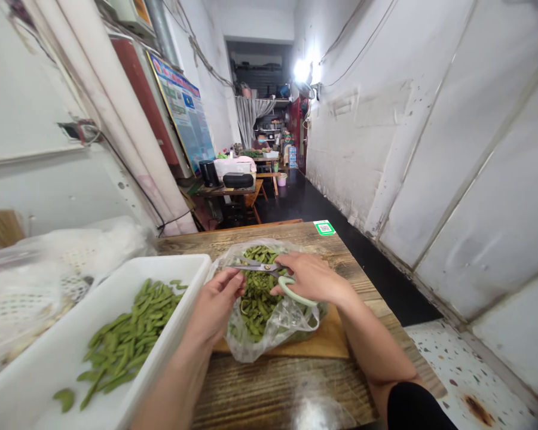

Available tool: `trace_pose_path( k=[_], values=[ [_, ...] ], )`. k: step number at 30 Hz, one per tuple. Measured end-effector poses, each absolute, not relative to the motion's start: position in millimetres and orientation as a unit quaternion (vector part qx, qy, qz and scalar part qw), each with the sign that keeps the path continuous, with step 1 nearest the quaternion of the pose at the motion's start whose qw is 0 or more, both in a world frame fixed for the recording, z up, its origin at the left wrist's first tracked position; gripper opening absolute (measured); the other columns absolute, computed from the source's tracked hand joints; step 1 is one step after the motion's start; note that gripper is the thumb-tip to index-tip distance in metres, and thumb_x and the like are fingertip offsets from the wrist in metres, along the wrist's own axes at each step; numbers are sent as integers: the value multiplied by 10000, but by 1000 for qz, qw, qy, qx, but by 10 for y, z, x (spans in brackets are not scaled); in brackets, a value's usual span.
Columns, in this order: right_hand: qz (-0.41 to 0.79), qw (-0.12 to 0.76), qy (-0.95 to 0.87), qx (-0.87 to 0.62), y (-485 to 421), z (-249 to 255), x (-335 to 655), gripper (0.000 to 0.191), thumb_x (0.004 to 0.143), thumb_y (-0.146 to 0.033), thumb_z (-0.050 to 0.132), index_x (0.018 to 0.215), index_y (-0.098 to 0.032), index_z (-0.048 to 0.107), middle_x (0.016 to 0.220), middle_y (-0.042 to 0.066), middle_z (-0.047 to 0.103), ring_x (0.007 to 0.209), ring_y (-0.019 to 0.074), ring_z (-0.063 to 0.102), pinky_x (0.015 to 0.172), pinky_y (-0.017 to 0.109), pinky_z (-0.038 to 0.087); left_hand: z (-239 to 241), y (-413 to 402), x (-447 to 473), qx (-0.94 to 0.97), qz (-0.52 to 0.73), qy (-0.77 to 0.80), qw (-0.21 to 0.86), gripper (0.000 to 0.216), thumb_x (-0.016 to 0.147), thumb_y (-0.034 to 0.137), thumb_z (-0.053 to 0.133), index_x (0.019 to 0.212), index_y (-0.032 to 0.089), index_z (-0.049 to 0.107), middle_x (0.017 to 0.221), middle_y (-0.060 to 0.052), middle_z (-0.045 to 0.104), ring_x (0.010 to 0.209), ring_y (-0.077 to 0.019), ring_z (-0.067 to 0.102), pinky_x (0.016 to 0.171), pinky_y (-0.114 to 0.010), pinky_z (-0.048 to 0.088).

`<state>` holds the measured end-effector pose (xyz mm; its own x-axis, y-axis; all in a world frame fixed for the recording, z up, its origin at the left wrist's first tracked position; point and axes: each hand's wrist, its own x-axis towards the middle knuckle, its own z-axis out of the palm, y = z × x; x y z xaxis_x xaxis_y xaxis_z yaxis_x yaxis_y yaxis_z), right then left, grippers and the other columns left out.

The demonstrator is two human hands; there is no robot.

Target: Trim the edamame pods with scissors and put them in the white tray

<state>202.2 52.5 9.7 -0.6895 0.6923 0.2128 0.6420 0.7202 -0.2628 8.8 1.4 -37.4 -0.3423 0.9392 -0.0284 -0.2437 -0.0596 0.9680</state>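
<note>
My right hand (pixel 311 278) is closed around the pale green handle of a pair of scissors (pixel 256 267), whose blades point left and stand slightly apart. By the blade tips, the thumb and fingers of my left hand (pixel 216 306) are pinched together; whatever lies between them is too small and hidden to make out. Below both hands an open clear plastic bag (pixel 251 353) is full of green soybean pods (pixel 257 301). At left, a white plastic bin (pixel 201 266) holds a loose heap of soybean pods (pixel 128 337).
The bag rests on a wooden board (pixel 327 341) on a wooden table (pixel 273 385). A green QR card (pixel 324 228) lies at the table's far edge. Clear plastic bags (pixel 31 286) crowd the far left. Another table (pixel 224 191) stands further back, with a black case (pixel 238 180).
</note>
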Motion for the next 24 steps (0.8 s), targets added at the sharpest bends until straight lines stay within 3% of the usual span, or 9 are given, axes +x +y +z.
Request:
trace_pose_path(
  k=[8, 17, 24],
  values=[
    [60, 147, -917, -365, 529, 52, 2001, 541, 777, -521, 660, 1152, -139, 586, 1018, 124, 653, 937, 251, 600, 743, 308, 394, -402, -6, 96, 306, 660, 481, 488, 365, 464, 326, 855, 716, 129, 678, 644, 18, 616, 644, -89, 523, 617, -200, 429],
    [71, 121, -922, -362, 524, 32, 1985, 517, 788, -616, 586, 1005, -149, 636, 979, 126, 684, 868, 250, 633, 679, 293, 393, -428, -15, 127, 279, 654, 484, 510, 340, 476, 258, 839, 756, 135, 692, 680, -14, 676, 633, -111, 568, 610, -228, 442],
    [78, 43, -925, -369, 510, 54, 1997, 530, 826, -642, 501, 917, -160, 701, 851, 138, 714, 799, 256, 655, 632, 283, 390, -510, 1, 147, 250, 638, 519, 510, 348, 481, 210, 826, 794, 122, 702, 622, -18, 652, 585, -117, 551, 557, -236, 421]
  ],
)
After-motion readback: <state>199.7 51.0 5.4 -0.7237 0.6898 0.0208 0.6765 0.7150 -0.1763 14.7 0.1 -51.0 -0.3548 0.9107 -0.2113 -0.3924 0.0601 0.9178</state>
